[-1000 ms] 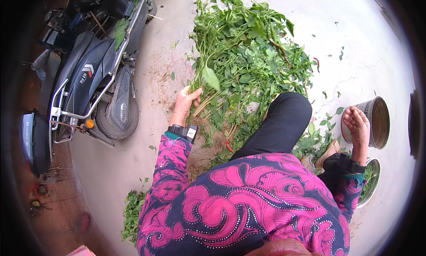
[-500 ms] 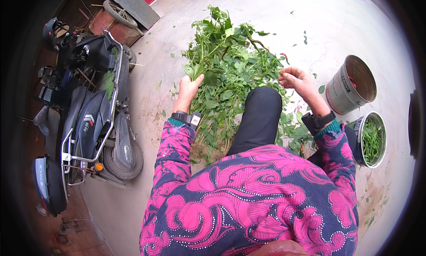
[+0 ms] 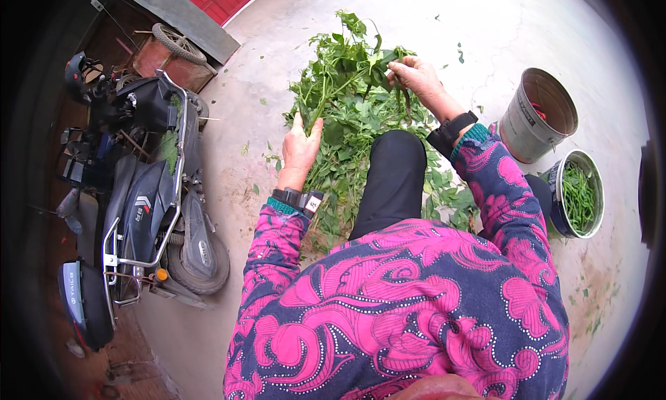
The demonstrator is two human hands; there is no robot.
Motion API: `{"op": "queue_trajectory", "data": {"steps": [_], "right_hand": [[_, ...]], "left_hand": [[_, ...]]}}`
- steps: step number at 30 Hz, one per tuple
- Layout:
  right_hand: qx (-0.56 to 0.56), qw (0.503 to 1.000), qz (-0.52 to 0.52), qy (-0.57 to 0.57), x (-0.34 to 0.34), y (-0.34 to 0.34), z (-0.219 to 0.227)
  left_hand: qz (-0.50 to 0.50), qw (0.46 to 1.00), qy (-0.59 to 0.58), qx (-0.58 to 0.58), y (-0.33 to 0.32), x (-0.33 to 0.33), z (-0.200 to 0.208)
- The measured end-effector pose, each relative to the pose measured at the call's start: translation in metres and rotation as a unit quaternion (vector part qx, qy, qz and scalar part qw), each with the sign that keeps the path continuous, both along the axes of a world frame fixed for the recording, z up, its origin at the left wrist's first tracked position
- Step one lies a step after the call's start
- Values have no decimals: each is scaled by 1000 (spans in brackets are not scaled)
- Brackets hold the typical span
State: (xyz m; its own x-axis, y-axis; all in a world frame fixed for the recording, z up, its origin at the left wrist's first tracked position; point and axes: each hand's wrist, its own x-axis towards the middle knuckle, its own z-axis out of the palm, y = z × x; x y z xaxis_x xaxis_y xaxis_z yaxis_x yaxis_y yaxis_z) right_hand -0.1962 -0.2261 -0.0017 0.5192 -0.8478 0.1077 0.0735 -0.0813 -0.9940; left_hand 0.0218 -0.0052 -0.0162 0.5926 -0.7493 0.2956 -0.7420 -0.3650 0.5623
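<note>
Left fingers (image 3: 299, 124) curled, right fingers (image 3: 402, 70) bent farther ahead, both arms (image 3: 272, 244) forward.

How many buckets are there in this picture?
2: one grey bucket with something red inside, right of the right hand; a second bucket, holding green vegetables, lower in the picture.

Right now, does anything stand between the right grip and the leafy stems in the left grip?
Nothing visible does: the right grip is at the leafy stems; the bent knee lies nearer the body, outside that path.
</note>
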Motion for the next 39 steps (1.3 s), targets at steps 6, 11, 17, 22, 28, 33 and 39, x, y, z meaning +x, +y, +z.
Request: {"op": "queue_trajectory", "data": {"steps": [6, 11, 17, 22, 28, 33, 39], "right_hand": [[-143, 985, 33, 95, -18, 0, 13], [-551, 741, -61, 379, -49, -28, 23], [-653, 639, -136, 383, -75, -80, 15], [-347, 738, -285, 504, -186, -130, 35], [22, 1000, -2, -15, -144, -55, 13], [24, 1000, -6, 4, -45, 6, 17], [94, 994, -7, -59, -12, 0, 14]], "left_hand": [[29, 998, 24, 48, -4, 4, 0], [46, 991, -72, 102, -4, -11, 3], [-75, 989, -128, 4, -13, -37, 14], [13, 999, -9, 49, 1, -6, 15], [-53, 992, 115, 24, -17, 12, -14], [-86, 986, 142, 10, -22, 6, -18], [-119, 979, 162, -45, -21, -14, -17]]}}
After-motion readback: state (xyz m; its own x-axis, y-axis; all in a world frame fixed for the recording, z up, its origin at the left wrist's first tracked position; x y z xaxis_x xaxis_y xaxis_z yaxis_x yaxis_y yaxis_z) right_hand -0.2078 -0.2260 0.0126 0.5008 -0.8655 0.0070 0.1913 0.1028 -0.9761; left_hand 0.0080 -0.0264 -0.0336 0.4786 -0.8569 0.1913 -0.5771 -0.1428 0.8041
